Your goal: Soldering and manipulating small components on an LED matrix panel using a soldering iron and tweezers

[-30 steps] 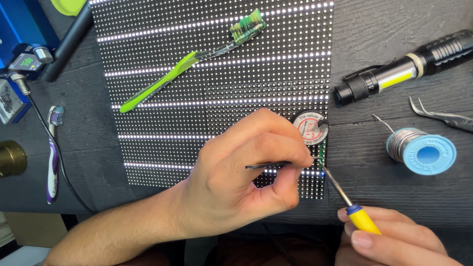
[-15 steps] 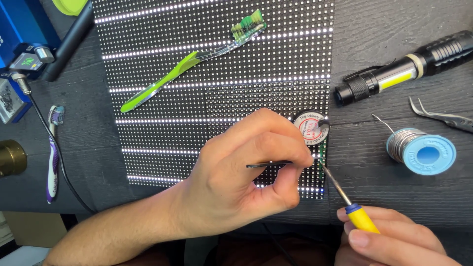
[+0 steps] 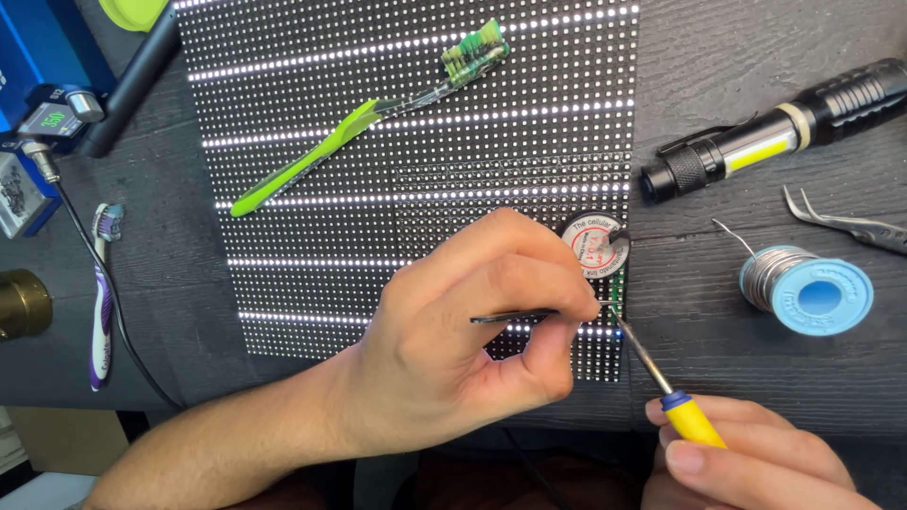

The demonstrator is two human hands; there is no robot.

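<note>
I am pinching black tweezers (image 3: 515, 318) tightly in my left hand (image 3: 453, 349), their tips at the lit panel's (image 3: 425, 142) near right edge. My right hand (image 3: 746, 463) is closed around a yellow-handled soldering iron (image 3: 661, 382), its tip meeting the tweezers there. The work looks underway, not finished.

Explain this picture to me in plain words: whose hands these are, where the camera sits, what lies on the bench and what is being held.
There is no machine here: a person works with two bare hands, filmed by a camera on their head that looks down.

The left hand pinches thin black tweezers. The right hand holds a soldering iron with a yellow and blue grip; its tip meets the tweezers' tip at the right edge of a lit LED panel.

On the panel lie a green toothbrush and a small round tin. On the dark bench are a black flashlight, a solder spool, spare tweezers and a purple toothbrush.
</note>
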